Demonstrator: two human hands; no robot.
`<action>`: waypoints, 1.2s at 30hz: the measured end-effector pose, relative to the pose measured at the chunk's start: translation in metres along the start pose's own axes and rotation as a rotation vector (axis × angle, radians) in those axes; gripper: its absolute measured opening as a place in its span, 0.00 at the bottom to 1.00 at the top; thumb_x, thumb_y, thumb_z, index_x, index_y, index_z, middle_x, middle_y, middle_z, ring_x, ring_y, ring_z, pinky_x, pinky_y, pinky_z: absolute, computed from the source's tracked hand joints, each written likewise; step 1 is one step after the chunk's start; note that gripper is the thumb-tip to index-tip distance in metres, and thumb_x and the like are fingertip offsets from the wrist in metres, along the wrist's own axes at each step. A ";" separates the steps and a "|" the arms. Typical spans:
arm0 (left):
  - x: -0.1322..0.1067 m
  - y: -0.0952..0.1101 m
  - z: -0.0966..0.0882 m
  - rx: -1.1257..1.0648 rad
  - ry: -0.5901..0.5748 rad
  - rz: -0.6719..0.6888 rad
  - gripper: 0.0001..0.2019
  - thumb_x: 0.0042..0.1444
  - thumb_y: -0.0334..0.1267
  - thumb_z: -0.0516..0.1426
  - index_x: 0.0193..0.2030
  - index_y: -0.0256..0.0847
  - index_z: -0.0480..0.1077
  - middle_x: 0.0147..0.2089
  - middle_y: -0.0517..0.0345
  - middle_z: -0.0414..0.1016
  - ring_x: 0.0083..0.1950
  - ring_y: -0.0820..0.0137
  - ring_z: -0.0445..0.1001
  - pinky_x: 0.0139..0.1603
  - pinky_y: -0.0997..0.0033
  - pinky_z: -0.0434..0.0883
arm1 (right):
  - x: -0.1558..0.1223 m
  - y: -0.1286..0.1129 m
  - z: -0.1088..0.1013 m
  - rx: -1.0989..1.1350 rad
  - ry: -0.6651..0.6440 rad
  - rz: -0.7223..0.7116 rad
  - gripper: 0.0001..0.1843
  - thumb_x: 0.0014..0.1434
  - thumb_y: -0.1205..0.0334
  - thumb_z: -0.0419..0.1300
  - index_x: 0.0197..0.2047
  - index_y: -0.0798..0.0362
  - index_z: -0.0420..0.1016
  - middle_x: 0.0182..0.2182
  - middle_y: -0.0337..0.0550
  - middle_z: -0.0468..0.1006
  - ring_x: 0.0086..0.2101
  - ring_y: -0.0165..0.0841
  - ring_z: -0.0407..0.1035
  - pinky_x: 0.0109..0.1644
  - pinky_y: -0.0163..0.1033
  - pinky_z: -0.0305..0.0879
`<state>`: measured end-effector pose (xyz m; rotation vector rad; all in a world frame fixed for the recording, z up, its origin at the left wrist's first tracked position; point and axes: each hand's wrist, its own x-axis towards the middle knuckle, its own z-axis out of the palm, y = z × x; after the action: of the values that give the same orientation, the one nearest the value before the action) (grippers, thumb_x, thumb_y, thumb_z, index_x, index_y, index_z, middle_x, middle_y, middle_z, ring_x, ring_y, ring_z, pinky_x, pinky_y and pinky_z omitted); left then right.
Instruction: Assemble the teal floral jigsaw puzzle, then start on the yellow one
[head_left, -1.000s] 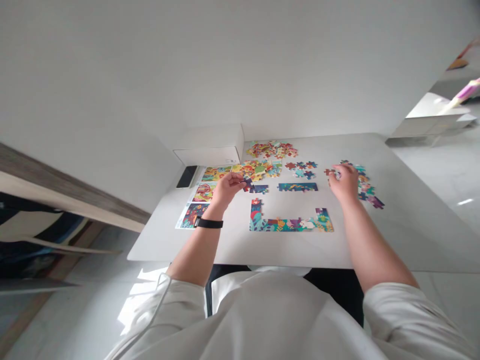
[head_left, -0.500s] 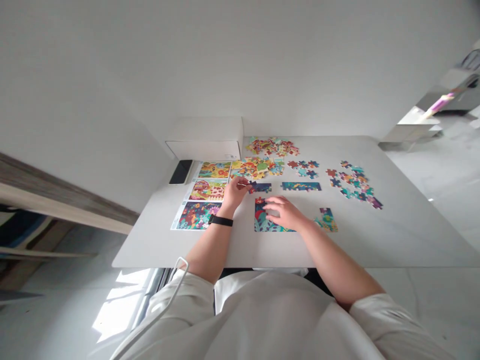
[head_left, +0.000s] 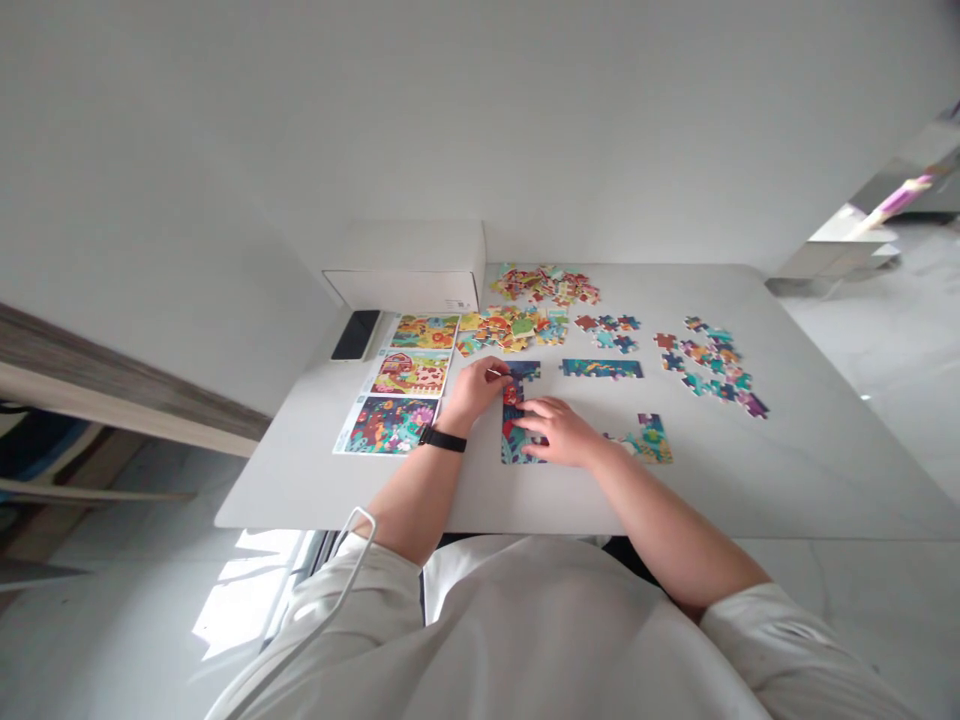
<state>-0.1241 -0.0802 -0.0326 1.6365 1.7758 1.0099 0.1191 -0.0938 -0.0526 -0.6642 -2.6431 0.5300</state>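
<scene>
My left hand (head_left: 478, 390), with a black band at the wrist, pinches the left edge of a partly joined jigsaw section (head_left: 513, 448). A short dark-blue puzzle strip (head_left: 529, 370) now meets that section's top end. My right hand (head_left: 561, 432) rests on the section from the right, fingers spread and touching its pieces; it hides part of the lower row. To the right lies another joined corner (head_left: 656, 440) in yellow and teal. A longer blue strip (head_left: 602, 369) lies behind my right hand, apart from the section.
Loose pieces lie in a yellow-orange pile (head_left: 517, 328), a reddish pile (head_left: 545, 285), a small group (head_left: 609, 332) and a scattered group (head_left: 712, 360). A picture sheet (head_left: 409, 374), a phone (head_left: 355, 335) and a white box (head_left: 405, 288) are on the left.
My left hand has brought the short blue strip and its red-and-dark end against the top of the section. My right hand has shifted slightly left and down along the section.
</scene>
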 end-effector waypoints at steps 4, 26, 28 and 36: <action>0.000 0.001 0.000 0.053 -0.005 0.019 0.07 0.59 0.34 0.67 0.44 0.43 0.81 0.41 0.56 0.87 0.39 0.65 0.82 0.47 0.67 0.77 | 0.003 -0.005 0.004 -0.005 -0.002 -0.034 0.24 0.62 0.56 0.77 0.61 0.48 0.86 0.65 0.57 0.79 0.65 0.52 0.71 0.71 0.62 0.68; 0.004 -0.015 -0.006 0.331 -0.017 0.323 0.08 0.64 0.36 0.65 0.49 0.45 0.85 0.57 0.49 0.84 0.61 0.56 0.80 0.70 0.51 0.74 | 0.008 -0.008 0.008 -0.023 0.003 -0.044 0.24 0.65 0.53 0.75 0.62 0.49 0.85 0.66 0.58 0.77 0.65 0.52 0.71 0.73 0.63 0.65; 0.005 -0.017 -0.005 0.331 -0.038 0.336 0.09 0.63 0.36 0.67 0.49 0.45 0.85 0.59 0.49 0.84 0.63 0.56 0.79 0.73 0.51 0.72 | 0.008 -0.008 0.008 -0.023 0.004 -0.042 0.24 0.65 0.53 0.75 0.62 0.49 0.85 0.66 0.58 0.77 0.65 0.52 0.71 0.73 0.63 0.65; 0.005 -0.015 -0.001 0.321 -0.077 0.291 0.11 0.62 0.38 0.68 0.51 0.47 0.85 0.61 0.50 0.85 0.66 0.56 0.80 0.74 0.52 0.71 | 0.008 -0.010 0.006 -0.010 0.010 -0.033 0.24 0.64 0.55 0.75 0.62 0.49 0.86 0.65 0.59 0.78 0.64 0.53 0.72 0.72 0.65 0.65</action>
<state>-0.1345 -0.0757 -0.0437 2.1503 1.7509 0.7959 0.1065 -0.0994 -0.0519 -0.6229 -2.6439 0.5036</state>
